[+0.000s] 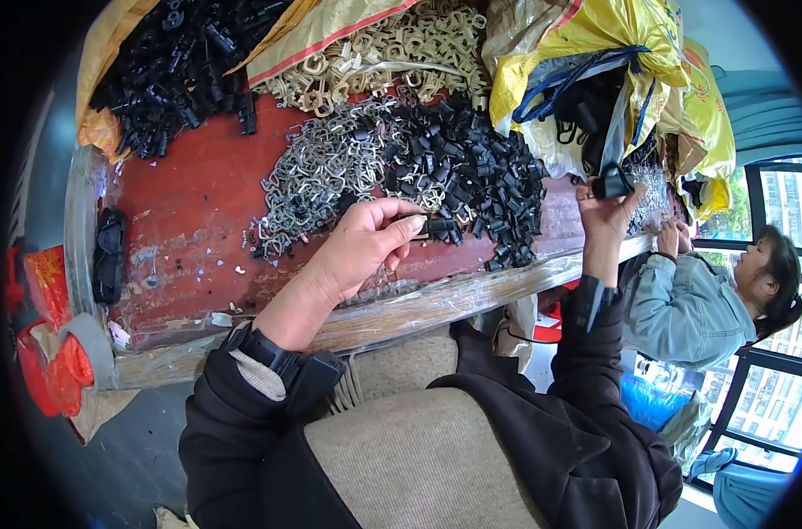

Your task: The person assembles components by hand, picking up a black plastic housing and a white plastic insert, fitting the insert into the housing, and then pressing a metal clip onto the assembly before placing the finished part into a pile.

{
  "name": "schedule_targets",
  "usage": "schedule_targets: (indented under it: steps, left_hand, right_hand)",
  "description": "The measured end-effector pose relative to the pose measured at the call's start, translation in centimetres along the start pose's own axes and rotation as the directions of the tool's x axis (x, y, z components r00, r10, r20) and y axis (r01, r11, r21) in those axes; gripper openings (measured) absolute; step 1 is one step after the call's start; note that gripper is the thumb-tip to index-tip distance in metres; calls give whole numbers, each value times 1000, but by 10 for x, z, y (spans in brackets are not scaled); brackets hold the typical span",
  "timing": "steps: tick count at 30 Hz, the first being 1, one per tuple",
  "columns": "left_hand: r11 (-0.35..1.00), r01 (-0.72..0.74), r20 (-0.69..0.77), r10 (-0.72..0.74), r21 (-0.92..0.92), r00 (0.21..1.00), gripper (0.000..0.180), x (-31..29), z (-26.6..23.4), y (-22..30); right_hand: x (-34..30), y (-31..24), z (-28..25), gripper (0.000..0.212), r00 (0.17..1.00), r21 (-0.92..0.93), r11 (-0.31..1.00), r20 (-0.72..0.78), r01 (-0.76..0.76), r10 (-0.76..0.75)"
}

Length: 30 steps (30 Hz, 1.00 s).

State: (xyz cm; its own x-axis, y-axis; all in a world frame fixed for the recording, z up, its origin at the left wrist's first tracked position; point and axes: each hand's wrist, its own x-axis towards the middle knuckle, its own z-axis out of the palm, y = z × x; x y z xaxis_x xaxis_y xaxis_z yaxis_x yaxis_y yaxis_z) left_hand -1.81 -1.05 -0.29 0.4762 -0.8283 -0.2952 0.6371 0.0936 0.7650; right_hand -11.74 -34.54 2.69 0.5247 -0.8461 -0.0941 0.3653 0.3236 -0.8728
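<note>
- Head view: in the left grip (359, 242), a small black part (438, 227) appears to be pinched, just above the worktop (189, 212).
- In the right grip (605, 216), a larger rounded black piece (613, 183) is held up near a yellow sack (630, 31).
- Between and beyond, black clips (517, 176) and metal hooks (311, 167) are heaped loose; much seems left to be handled.
- Farther out, cream hooks (392, 48) are piled; which pieces are finished cannot be told.
</note>
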Motion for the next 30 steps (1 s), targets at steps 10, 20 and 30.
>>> schedule_targets:
  steps: [10,20,30]
  left_hand:
    - [997,-56,-40,58,61,998,20,-2,2,3]
    - [996,-16,39,13,89,999,22,-7,5,6]
    - [983,82,25,-87,164,996,26,-7,2,5]
  right_hand:
    - [-109,40,40,50,651,44,721,471,-692,596]
    - [-144,46,85,41,492,-588,578,803,565,336]
    - [-148,49,91,38,511,-697,492,717,522,474]
